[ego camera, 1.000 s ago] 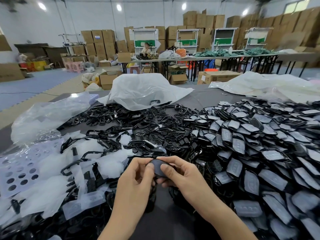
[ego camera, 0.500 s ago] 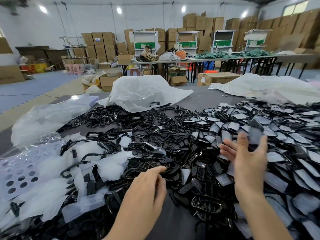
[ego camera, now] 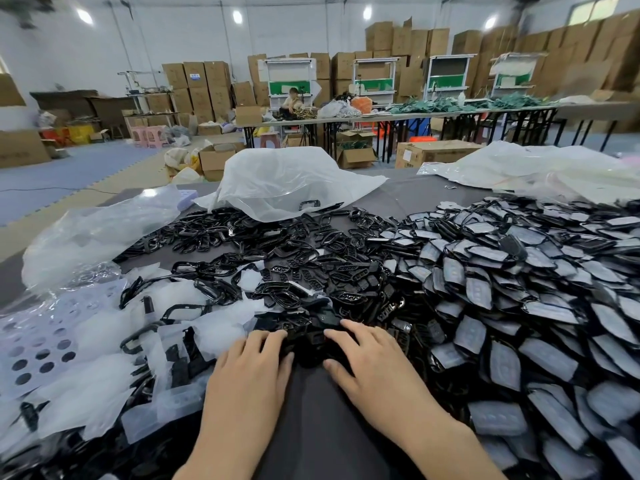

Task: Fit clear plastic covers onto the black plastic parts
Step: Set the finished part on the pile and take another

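Forearms ran out of the lower edge of the view, so only the hands and wrists were seen. Single pieces in the heap of bare black parts (ego camera: 311,275) were hard to tell apart. They lay tangled, dark on dark, and the piece directly under the fingertips could not be made out. The far side of the heap passed under a white bag (ego camera: 287,181) and was hidden there.

Both hands lay palm down at the near edge of the heap, side by side, with a strip of grey table (ego camera: 311,427) between the wrists. The left hand (ego camera: 249,372) had its fingers (ego camera: 273,337) nearly straight and close together, the tips partly sunk among the black parts at that edge. The right hand (ego camera: 374,368) had its fingers (ego camera: 349,327) spread and slightly bent. Its tips rested on the same cluster of parts and its thumb stretched toward the left hand. Whether any fingertip hooked a piece could not be told.

Clear covers (ego camera: 104,393) lay loose to the left of the heap, mixed with black frames. Covered parts (ego camera: 519,289) were piled to the right of the heap, touching it, and ran off the right edge of the view.
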The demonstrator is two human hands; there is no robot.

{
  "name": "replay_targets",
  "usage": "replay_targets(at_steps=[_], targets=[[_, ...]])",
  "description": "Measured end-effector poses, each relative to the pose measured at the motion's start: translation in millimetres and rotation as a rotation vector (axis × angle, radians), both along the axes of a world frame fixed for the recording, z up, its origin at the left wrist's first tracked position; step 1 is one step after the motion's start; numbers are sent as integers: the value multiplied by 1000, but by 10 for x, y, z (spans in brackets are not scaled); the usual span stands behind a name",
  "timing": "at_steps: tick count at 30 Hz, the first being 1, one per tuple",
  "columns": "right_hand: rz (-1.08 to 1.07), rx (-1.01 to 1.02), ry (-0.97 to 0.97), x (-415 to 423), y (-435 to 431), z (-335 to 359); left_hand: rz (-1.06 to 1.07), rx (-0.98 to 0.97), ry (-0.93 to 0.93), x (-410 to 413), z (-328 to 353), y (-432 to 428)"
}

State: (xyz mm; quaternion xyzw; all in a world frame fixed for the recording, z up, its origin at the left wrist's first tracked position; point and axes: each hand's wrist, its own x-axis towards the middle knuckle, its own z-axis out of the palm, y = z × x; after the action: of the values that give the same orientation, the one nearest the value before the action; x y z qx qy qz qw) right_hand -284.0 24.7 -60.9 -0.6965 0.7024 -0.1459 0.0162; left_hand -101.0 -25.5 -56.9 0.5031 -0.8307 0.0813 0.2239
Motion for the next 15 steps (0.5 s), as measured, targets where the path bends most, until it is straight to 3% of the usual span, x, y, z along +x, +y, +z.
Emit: replay_targets(at_steps=[6,11,15], targets=[[13,-168,-136,13,12,27,-46,41,236,-16,121,30],[124,-266,-640,80,41,118,-339,125,261,-89,105,119],[118,-238,-929,101,54,191,-404,191,326,-102,106,145]])
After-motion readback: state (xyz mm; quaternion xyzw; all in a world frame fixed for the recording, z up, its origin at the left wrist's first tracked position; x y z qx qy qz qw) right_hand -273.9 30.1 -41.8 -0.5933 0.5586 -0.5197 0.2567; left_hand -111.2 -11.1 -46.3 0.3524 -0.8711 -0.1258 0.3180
